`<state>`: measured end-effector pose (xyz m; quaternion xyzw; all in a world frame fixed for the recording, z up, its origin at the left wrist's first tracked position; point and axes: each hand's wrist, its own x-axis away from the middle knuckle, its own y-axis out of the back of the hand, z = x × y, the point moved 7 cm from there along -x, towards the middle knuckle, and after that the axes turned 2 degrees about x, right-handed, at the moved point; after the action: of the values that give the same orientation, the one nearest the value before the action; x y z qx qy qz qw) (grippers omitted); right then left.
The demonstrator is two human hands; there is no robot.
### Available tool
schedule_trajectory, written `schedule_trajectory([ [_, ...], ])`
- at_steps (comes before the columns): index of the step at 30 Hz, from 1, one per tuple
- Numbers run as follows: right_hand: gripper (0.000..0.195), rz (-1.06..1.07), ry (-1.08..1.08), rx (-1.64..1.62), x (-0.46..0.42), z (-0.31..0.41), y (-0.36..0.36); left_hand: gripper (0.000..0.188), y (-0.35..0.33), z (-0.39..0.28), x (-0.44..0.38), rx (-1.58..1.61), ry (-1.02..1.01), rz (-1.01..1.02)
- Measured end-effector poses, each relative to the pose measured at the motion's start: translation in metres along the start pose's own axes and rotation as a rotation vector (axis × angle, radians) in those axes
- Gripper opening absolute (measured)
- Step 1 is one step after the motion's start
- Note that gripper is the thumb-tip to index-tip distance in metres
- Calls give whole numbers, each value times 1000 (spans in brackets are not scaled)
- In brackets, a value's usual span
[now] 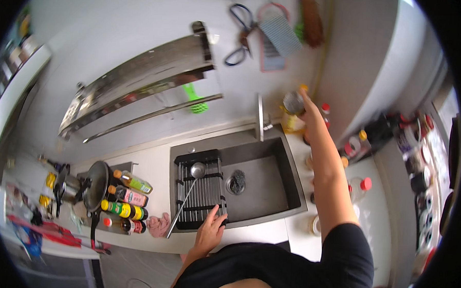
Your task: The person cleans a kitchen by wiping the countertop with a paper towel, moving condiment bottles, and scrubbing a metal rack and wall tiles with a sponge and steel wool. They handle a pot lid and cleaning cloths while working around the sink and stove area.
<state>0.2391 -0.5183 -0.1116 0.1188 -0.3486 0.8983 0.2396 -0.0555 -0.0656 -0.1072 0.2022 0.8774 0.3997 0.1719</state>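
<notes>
My right hand reaches far out past the faucet and grips a small container with a silvery, speckled face; its exact kind is blurred. Close to it on the counter corner stands a yellow-labelled bottle. My left hand rests by the sink's near edge with its fingers apart and nothing held. Beside it, a black-and-steel draining rack lies in the left part of the grey sink. A long-handled metal ladle leans across the rack. A dark scouring pad sits over the drain.
The faucet stands behind the sink. Several sauce bottles, a pink cloth and a black pan are to the left. A metal wall shelf overhangs the back counter. Jars and red-capped bottles stand on the right.
</notes>
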Motion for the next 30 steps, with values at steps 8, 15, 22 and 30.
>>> schedule_trajectory([
  [8,35,-48,436,-296,103,48,-64,41,10,12,3,-32,-65,46],
  [15,32,-42,1612,710,268,126,-291,40,30,27,-7,-18,-177,-8],
  [22,60,684,839,2263,222,3,-427,41,55,63,17,80,-182,-28],
  [30,45,590,680,2385,188,-18,-453,40,70,126,55,187,-91,-35],
])
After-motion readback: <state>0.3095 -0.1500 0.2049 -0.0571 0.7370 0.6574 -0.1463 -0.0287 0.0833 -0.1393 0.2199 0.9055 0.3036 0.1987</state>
